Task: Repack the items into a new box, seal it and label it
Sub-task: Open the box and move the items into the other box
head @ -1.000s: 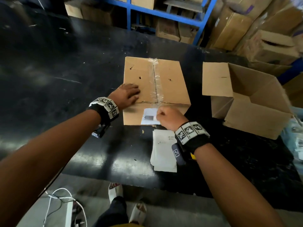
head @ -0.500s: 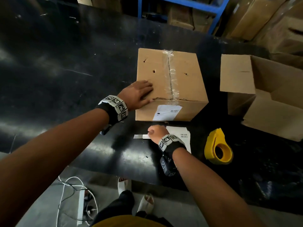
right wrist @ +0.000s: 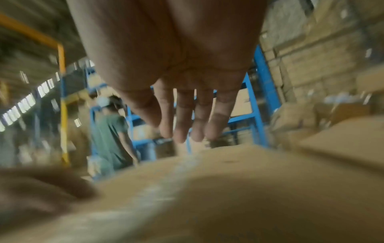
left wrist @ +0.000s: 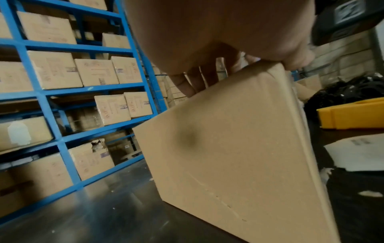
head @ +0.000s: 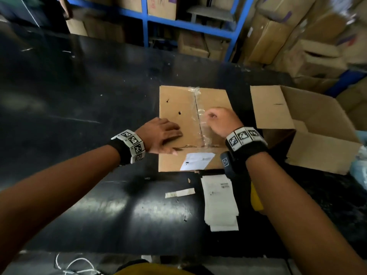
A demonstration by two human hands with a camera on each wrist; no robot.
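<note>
At frame centre the taped box [head: 178, 116] hides its contents, left hand [head: 160, 135] flat on it, right hand [head: 222, 122] loose above, holding nothing.

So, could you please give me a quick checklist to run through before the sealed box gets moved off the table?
1. Label stuck on the sealed box: ok.
2. Tape along the top seam: ok.
3. Left hand steadying the box: ok.
4. Right hand empty, above the top: ok.
5. Backing strip off the table: not ok.
6. Label's far edges pressed flat: cannot tell.
</note>
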